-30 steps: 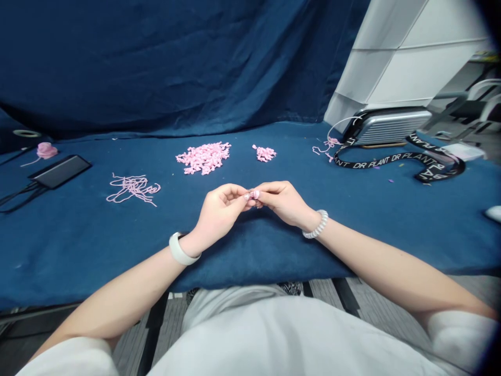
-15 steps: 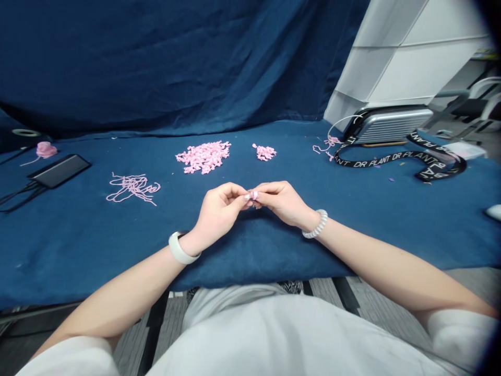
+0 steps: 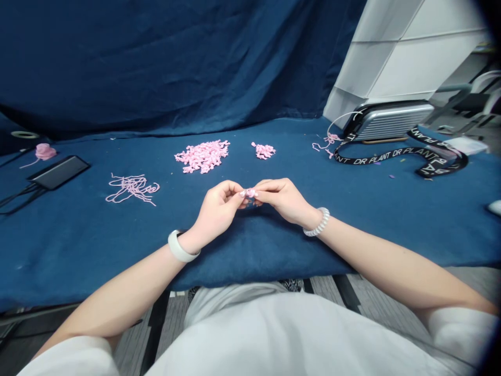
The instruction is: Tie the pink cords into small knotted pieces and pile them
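My left hand and my right hand meet fingertip to fingertip above the blue cloth, both pinched on a small pink piece between them. It is too small to make out in detail. A big heap of pink knotted pieces lies beyond my hands, with a smaller pink heap to its right. Loose pink cords lie to the left of my left hand.
A black phone with cables and a pink thread ball sit at the far left. A silver case and a black printed lanyard lie at the back right, before a white cabinet. A blue drape hangs behind.
My hands stay pinched together on the pink piece, with only small finger movement. The view has shifted slightly.
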### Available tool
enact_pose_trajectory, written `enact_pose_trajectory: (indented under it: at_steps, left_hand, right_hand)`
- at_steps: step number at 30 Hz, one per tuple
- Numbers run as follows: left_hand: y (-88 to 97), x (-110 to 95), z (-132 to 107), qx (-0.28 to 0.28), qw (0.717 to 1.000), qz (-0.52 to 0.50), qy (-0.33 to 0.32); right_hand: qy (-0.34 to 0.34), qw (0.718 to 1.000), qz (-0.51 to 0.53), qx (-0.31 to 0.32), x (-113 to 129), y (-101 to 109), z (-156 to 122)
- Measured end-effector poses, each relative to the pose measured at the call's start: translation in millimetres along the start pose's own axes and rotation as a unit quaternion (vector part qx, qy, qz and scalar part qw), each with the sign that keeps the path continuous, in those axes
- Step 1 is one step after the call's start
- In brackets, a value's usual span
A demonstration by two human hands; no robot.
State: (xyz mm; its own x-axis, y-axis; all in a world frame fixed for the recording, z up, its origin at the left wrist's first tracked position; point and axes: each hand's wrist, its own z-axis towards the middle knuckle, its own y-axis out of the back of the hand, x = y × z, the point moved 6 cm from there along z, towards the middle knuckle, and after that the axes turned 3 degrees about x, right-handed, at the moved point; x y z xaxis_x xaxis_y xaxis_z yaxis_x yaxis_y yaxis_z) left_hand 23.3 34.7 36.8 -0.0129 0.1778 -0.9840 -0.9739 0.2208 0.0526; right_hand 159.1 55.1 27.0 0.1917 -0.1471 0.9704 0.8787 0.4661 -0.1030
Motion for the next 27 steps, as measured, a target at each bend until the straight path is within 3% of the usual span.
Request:
enact_pose_trajectory:
  at_steps: [20, 27]
  left_hand:
    - [-0.8, 9, -1, 0.002, 0.988, -0.108, 0.108]
    - [0.4, -3, -2, 0.009, 0.999, 0.037, 0.022]
  right_hand:
    - [-0.027, 0.999, 0.032, -0.031, -5, 5, 1]
    - [-0.030, 0.999, 0.020, -0.033, -5, 5, 0]
